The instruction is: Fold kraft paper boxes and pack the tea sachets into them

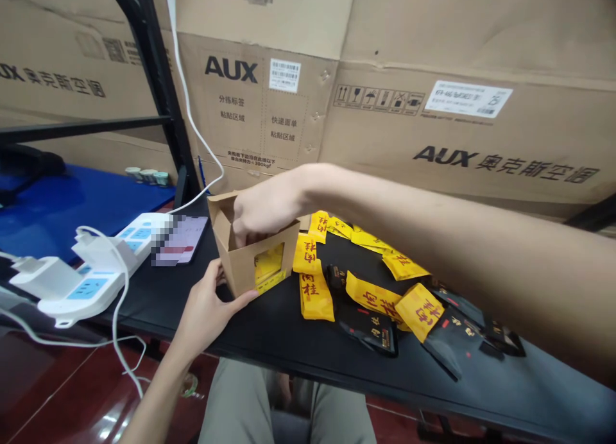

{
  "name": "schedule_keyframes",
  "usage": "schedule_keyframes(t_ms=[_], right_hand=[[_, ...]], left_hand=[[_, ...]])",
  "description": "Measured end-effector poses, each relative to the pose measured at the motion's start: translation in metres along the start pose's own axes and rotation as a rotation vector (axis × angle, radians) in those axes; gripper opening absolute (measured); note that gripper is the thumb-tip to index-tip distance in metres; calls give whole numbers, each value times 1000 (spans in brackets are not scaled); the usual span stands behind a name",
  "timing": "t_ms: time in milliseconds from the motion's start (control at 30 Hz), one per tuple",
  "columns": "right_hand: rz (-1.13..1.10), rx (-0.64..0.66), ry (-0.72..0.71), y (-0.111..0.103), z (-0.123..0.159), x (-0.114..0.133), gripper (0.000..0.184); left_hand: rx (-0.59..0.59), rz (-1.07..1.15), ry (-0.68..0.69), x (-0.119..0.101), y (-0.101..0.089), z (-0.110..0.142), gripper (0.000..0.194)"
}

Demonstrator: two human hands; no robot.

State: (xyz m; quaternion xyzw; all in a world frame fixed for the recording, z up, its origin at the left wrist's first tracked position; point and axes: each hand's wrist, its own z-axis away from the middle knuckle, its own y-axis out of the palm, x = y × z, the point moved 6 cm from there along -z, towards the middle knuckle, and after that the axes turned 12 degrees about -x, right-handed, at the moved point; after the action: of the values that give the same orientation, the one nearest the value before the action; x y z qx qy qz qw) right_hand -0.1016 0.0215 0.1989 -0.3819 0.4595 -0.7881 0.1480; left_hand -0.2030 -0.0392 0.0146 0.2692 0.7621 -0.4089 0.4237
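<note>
One brown cardboard box (243, 271) is clasped on the black counter (269, 332), near the middle of the frame, by the left hand (205, 309). The right hand (264, 213) is pushed into its open top, so that grip cannot be told. Yellow packets (316, 296) are piled to the right.

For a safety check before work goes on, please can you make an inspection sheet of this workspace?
surface: black tabletop, things lying on it
job's things: kraft cardboard box with a window showing yellow inside; loose yellow sachets and black sachets beside it
clutter: white power strip and phone left of the box
hands: right hand reaches into the box; left hand holds it from outside
cables: white cable runs down to the power strip
surroundings: AUX cartons, black shelf post, glossy red floor
</note>
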Motion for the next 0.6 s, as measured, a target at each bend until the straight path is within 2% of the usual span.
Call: schedule_keyframes(t_ms=[67,167,267,333,433,500,600], right_hand=[[-23,-63,-26,-19,20,0,23],[9,-188,-23,-48,48,-19,24],[214,-364,31,-67,68,-59,25],[401,-488,115,-72,78,-94,25],[522,-568,219,-60,86,-151,26],[484,-539,249,-40,85,-188,28],[467,-562,345,-12,87,-241,28]], left_hand=[[1,-2,-2,0,0,0,59],[5,-2,-10,1,0,1,63],[3,-15,-13,1,-1,1,64],[1,-31,-9,1,-1,0,64],[-3,-37,-12,1,-1,0,64],[-2,-35,-17,2,0,0,64],[-5,-32,-30,5,1,0,65]])
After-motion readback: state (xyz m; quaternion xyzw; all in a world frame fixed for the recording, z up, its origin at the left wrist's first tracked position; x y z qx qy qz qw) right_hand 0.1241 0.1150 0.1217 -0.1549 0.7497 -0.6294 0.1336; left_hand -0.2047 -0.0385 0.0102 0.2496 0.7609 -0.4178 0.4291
